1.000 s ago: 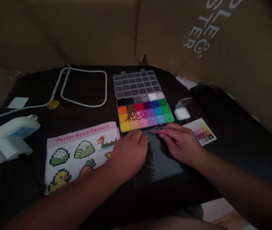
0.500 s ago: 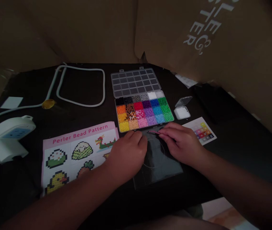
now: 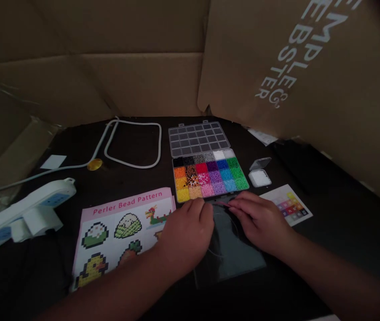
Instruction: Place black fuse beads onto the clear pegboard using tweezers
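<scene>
On the black table a clear pegboard (image 3: 233, 254) lies in front of me, between my two hands. My left hand (image 3: 186, 236) rests curled on its left edge, partly over the pink "Perler Bead Pattern" sheet (image 3: 123, 232). My right hand (image 3: 263, 220) pinches thin pink tweezers (image 3: 222, 203) whose tips point left over the pegboard's far edge. Just beyond them sits the open bead box (image 3: 210, 176) with its compartments of coloured beads and its clear lid folded back.
A small open case of white beads (image 3: 259, 177) and a colour card (image 3: 288, 205) lie to the right. A white power strip (image 3: 26, 209) and its looped cable (image 3: 132, 142) occupy the left. Cardboard walls (image 3: 310, 67) surround the table's back and right.
The view has tilted up and shifted, so everything sits lower in the picture. Both hands keep the same pose over the pegboard.
</scene>
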